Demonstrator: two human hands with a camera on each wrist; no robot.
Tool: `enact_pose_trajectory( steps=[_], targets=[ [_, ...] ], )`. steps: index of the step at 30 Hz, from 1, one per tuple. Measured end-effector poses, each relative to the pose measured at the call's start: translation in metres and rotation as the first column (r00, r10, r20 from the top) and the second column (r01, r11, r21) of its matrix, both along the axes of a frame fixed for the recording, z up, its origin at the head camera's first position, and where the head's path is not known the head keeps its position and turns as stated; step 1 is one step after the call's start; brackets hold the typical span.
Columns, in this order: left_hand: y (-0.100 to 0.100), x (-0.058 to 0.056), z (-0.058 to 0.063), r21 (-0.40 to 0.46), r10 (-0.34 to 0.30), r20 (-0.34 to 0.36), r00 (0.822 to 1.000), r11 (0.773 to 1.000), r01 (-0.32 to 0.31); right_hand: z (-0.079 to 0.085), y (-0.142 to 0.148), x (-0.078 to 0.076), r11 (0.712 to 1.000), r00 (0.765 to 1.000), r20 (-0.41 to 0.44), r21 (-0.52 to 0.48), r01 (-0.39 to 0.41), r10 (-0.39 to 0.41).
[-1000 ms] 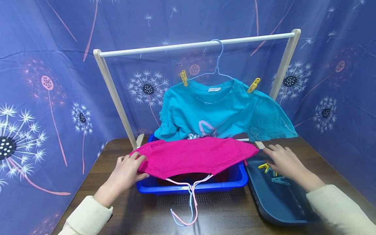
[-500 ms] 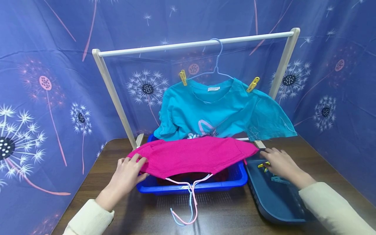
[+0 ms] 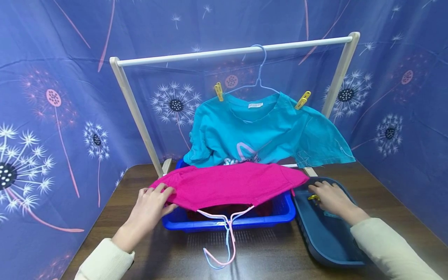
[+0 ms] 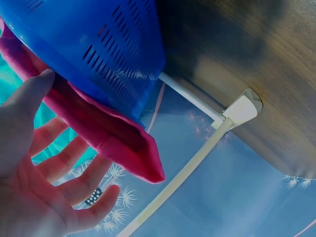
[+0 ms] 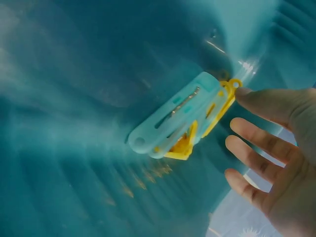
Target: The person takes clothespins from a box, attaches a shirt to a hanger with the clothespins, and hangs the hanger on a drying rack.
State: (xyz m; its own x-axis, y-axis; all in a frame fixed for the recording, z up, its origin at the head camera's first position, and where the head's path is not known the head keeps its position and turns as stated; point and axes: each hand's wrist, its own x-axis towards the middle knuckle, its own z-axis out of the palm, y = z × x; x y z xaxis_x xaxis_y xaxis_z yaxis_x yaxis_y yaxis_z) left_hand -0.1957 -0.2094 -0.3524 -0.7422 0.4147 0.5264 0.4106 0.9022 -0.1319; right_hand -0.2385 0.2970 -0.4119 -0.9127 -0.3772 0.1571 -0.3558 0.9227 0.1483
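A hot-pink top (image 3: pixel 224 184) lies across a blue basket (image 3: pixel 229 224), with pink and light-blue hangers (image 3: pixel 229 233) sticking out of its neckline. My left hand (image 3: pixel 150 206) rests at the top's left end, fingers over the cloth and thumb below. In the left wrist view, those fingers (image 4: pixel 64 158) look relaxed and the cloth's edge passes between them and the thumb. My right hand (image 3: pixel 330 198) reaches into a dark teal tray (image 3: pixel 323 243). There, its thumb tip meets a yellow clothespin (image 5: pixel 222 106), fingers spread beside light-blue clothespins (image 5: pixel 173 116).
Behind the basket, a wood-and-white rack (image 3: pixel 196 58) carries a turquoise T-shirt (image 3: pixel 252 132) on a hanger, with a yellow clothespin (image 3: pixel 218 91) at each shoulder. Patterned blue cloth (image 3: pixel 70 136) encloses the brown table (image 3: pixel 140 177).
My right hand has moved left and lower into the tray, covering more of the clothespins. The left hand has stayed on the pink top.
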Motion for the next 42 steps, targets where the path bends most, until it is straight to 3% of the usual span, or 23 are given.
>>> enact_pose_trajectory(
  steps=[17,37,42],
  targets=[
    [-0.005,-0.002,0.006,0.1,0.001,0.014,1.0,0.995,-0.002,-0.013,0.001,-0.003,1.0,1.0,-0.002,0.008,0.016,-0.016],
    [-0.01,-0.015,0.019,0.196,-0.088,-0.146,0.985,0.974,0.116,-0.013,-0.003,-0.002,0.999,1.0,-0.029,0.034,-0.005,0.006],
    [-0.01,-0.018,0.023,0.214,-0.071,-0.158,0.985,0.971,0.105,-0.012,-0.003,-0.002,0.999,0.999,-0.037,0.031,-0.034,0.035]
  ],
)
